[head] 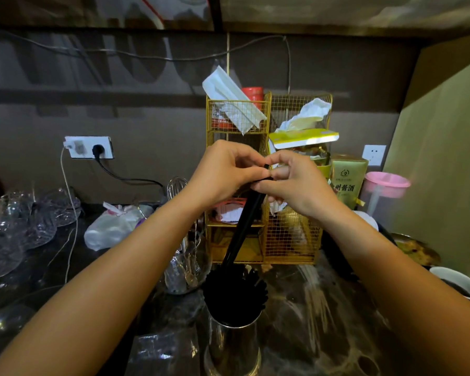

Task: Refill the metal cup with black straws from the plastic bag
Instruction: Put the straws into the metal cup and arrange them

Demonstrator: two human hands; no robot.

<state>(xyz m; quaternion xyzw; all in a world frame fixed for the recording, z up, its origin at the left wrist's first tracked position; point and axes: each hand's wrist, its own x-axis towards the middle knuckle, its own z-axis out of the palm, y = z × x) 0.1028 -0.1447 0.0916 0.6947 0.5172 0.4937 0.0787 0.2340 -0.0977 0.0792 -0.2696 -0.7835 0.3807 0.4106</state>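
Left hand (pixel 223 172) and right hand (pixel 296 183) pinch black straws (pixel 244 226) above metal cup (pixel 232 346).

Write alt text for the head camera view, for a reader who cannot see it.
Two bare hands, left hand and right hand, together pinch the top of a small bunch of long black straws above a shiny metal cup already packed with black straws. Behind stands a gold wire-mesh organiser on a dark cluttered counter.

My left hand (pixel 223 172) and right hand (pixel 296 183) met fingertip to fingertip, pinching the top of a few black straws (pixel 244 226). Those straws slanted down toward seven o'clock into the metal cup (pixel 232 346), already bristling with straws. At twelve o'clock stood the gold wire rack (pixel 291 240).
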